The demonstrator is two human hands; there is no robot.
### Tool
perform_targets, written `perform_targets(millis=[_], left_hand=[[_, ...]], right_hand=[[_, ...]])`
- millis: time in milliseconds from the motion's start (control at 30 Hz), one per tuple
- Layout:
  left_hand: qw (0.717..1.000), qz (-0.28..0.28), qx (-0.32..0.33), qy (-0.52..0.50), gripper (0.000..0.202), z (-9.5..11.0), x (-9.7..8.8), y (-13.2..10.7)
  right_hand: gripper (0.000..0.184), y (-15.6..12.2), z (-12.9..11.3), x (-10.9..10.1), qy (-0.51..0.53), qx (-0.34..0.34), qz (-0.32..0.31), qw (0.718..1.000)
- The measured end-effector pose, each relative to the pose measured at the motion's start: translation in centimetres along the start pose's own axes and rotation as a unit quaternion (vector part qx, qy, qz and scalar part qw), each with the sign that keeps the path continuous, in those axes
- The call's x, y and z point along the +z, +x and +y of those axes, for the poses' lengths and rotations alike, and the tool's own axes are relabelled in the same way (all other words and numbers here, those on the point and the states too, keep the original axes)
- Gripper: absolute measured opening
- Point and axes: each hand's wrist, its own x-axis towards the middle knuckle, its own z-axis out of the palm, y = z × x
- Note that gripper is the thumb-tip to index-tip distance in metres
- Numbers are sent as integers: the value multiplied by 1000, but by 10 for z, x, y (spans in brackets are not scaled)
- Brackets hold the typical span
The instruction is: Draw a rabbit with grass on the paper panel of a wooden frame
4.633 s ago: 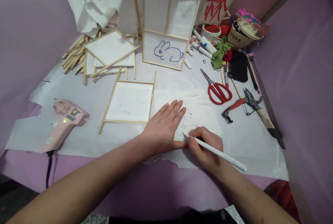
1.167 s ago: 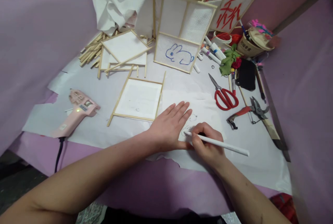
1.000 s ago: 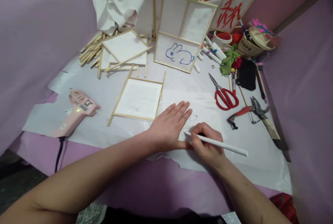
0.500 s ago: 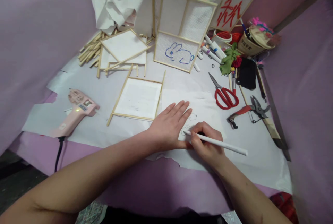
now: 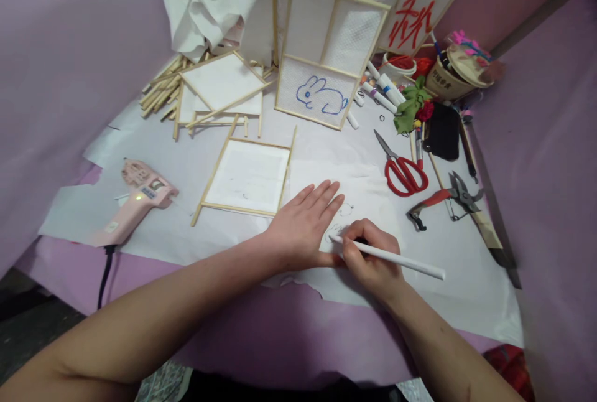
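Dim, diffuse light, soft shadows, edges bowed

The left forearm [image 5: 186,296] is slanting in from the lower left, bare up to the bend of the elbow [image 5: 77,374]; the left wrist [image 5: 275,249] is lying nearly straight; the left hand [image 5: 305,228] is resting flat, palm down, its fingers [image 5: 326,195] pointing forward and to the right with slim gaps between them; its thumb [image 5: 330,259] is extending sideways toward the right hand [image 5: 373,254], though whether the two are touching is hard to tell; the right forearm [image 5: 433,336], also bare, is angling in from the lower right; the right hand is holding a curled writing grip, its thumb [image 5: 353,257] and index finger [image 5: 361,226] pinching together, the other fingers mostly hiding from view.
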Motion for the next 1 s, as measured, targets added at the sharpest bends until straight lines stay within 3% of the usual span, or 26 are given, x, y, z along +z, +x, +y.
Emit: perform_targets(millis=[300,467,667,1000], left_hand=[[1000,-3,0,-5,103,0,0,0],[1000,-17,-4,-8,109,0,-2,1],[999,-34,-7,-6,98,1,-5,1],[1000,-17,-4,-6,94,1,-3,0]], right_hand=[[14,-1,0,-1,-1,9,7,1000],[12,-10,-4,-4,52,-14,67,996],[15,-13,-11,3,10,-26,41,999],[12,-18,-2,8,1,18,31,999]])
